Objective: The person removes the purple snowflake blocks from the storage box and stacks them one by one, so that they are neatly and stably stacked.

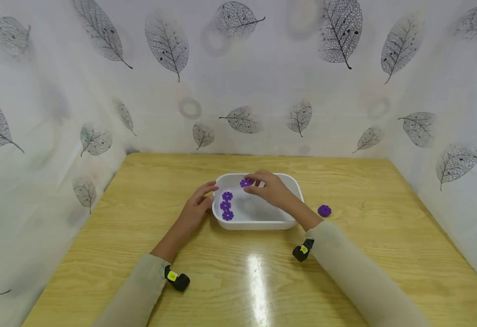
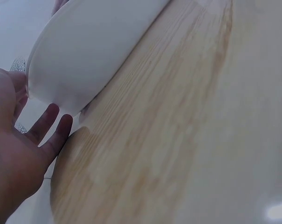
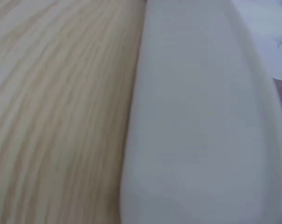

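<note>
Over the tray [image 1: 259, 225], your right hand [image 1: 271, 188] reaches forward and to the left, palm downward, thumb and fingers pinching a purple disc [image 1: 244, 183]. Your left hand [image 1: 192, 209] lies at the tray's left end, fingers spread and gently extended against it, beside three discs [image 1: 225, 205] lined up inside.

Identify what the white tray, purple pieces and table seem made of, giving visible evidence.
White tray: probably plastic, smooth finish; rounded, evenly coloured walls.
Purple pieces: likely plastic; uniform colour, regular notched edges; finish unclear.
Table: wood or wood-look laminate, glossy; grain and bright reflection.
</note>
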### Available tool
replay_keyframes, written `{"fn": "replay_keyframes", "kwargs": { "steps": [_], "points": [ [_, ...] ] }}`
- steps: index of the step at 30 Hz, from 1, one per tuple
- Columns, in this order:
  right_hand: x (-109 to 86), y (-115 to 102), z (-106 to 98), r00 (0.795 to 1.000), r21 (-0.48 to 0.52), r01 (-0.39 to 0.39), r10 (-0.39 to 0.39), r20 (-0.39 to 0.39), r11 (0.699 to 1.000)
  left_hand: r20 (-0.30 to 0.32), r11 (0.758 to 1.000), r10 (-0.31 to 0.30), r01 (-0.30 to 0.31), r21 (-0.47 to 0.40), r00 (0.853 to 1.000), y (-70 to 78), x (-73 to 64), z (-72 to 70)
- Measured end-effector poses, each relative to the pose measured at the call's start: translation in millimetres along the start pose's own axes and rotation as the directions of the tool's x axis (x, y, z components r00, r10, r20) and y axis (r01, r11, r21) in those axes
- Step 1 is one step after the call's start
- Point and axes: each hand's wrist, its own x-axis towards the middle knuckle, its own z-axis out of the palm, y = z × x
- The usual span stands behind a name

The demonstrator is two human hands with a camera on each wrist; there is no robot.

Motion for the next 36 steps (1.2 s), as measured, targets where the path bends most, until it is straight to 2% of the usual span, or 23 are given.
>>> {"fn": "replay_keyframes", "kwargs": {
  "steps": [4,8,15,19,23,28,36],
  "points": [
    [-14.0,3.0,-17.8,0.998,0.033,0.001,0.001,-0.068,0.999,0.002,1.000,0.000,0.000,-0.026,1.000,-1.4,2.1,2.3],
    [-30.8,11.6,-35.2,0.992,0.025,0.004,0.000,-0.126,1.000,0.001,1.000,0.001,-0.001,-0.012,1.000,-0.6,2.8,3.5],
    [-67.3,28.2,-63.3,0.980,-0.032,-0.084,0.077,-0.181,0.996,-0.005,1.000,0.006,-0.006,0.013,1.000,0.6,1.6,3.5],
    [-82.3,37.4,-74.3,0.972,-0.061,-0.104,0.088,-0.218,0.993,-0.010,1.000,0.001,0.000,0.021,1.000,-0.5,-0.7,0.5],
    [-93.4,47.2,-82.4,0.968,-0.081,-0.135,0.113,-0.225,0.988,-0.026,1.000,-0.002,0.003,0.025,1.000,-2.4,-2.6,-2.3],
    [-109.6,61.7,-91.5,0.963,-0.102,-0.182,0.156,-0.220,0.978,-0.016,1.000,0.014,-0.014,0.003,1.000,-4.2,-2.3,-1.2],
    [-133.0,80.7,-104.0,0.959,-0.141,-0.240,0.212,-0.190,0.960,-0.012,0.998,0.018,-0.017,0.055,1.000,-2.2,-1.0,0.4]
  ]
}}
